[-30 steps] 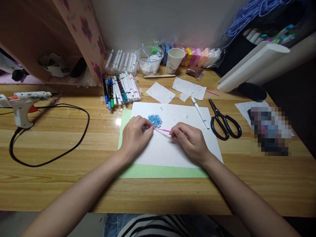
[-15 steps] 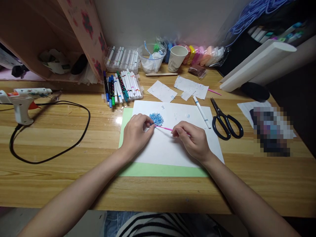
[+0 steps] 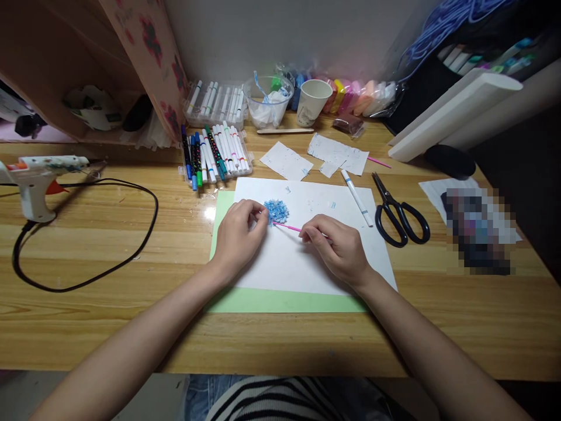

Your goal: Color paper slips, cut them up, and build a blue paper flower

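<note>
My right hand (image 3: 335, 248) grips a thin pink stick (image 3: 287, 227), which points left across a white sheet of paper (image 3: 298, 269). The stick's tip lies at the lower edge of a round, bumpy blue patch (image 3: 277, 210) made of small blue-and-white bits. Beside that patch, on its left, is my left hand (image 3: 240, 231). Its thumb and fingers are pressed together, and whether something small is between them is hidden. The white sheet lies on a larger green sheet (image 3: 284, 300). A white marker (image 3: 357, 199) rests near the sheet's upper right corner.
Black-handled scissors (image 3: 401, 216) lie right of the paper. A glue gun (image 3: 41, 181) with its looped cord sits at left. Behind are marker boxes (image 3: 214, 114), a paper cup (image 3: 313, 102), a clear bowl (image 3: 268, 114), paper scraps (image 3: 287, 161) and a second pink stick (image 3: 379, 162).
My left thumb and fingertips have drawn slightly left, away from the stick's tip. My right hand, still holding the stick, has shifted a little left. The view has moved slightly.
</note>
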`<action>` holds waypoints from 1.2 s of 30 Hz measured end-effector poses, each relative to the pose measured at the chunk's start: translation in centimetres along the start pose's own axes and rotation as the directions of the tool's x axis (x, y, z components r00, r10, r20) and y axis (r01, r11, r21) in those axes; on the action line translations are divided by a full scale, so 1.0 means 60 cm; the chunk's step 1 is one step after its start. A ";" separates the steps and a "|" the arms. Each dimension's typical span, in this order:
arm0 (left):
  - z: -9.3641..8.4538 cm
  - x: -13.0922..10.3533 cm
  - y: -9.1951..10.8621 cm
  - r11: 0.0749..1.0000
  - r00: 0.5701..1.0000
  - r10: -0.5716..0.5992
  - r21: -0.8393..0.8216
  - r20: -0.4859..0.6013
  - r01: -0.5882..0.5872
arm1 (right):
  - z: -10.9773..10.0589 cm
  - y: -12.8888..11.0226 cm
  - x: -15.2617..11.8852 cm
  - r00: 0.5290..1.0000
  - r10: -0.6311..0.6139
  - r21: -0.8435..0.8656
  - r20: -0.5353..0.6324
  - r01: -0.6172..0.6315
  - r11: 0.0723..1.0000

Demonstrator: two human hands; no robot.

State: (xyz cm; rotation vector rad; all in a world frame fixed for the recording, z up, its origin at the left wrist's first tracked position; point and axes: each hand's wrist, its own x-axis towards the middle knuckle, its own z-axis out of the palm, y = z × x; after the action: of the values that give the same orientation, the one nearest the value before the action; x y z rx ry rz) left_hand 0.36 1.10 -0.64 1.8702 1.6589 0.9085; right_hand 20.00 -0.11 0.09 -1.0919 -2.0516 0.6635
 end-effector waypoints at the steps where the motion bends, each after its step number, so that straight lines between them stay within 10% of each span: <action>1: 0.000 0.000 -0.001 1.000 1.000 -0.019 0.001 -0.002 0.019 | 0.001 0.000 0.001 1.000 -0.024 -0.012 -0.007 0.024 1.000; 25: -0.008 0.017 -0.017 0.955 0.998 0.044 0.290 0.052 -0.058 | 0.009 -0.017 0.014 0.963 -0.267 -0.357 0.029 0.260 0.897; 36: -0.008 0.016 -0.017 0.946 0.997 0.050 0.317 0.058 -0.066 | -0.009 -0.058 0.040 0.983 -0.016 -0.133 0.180 0.041 0.990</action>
State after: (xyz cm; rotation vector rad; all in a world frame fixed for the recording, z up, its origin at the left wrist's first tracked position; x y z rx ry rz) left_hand -0.61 2.18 -0.89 2.1432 1.8156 0.6377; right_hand 17.78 0.22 3.69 -1.1114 -2.2913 0.6343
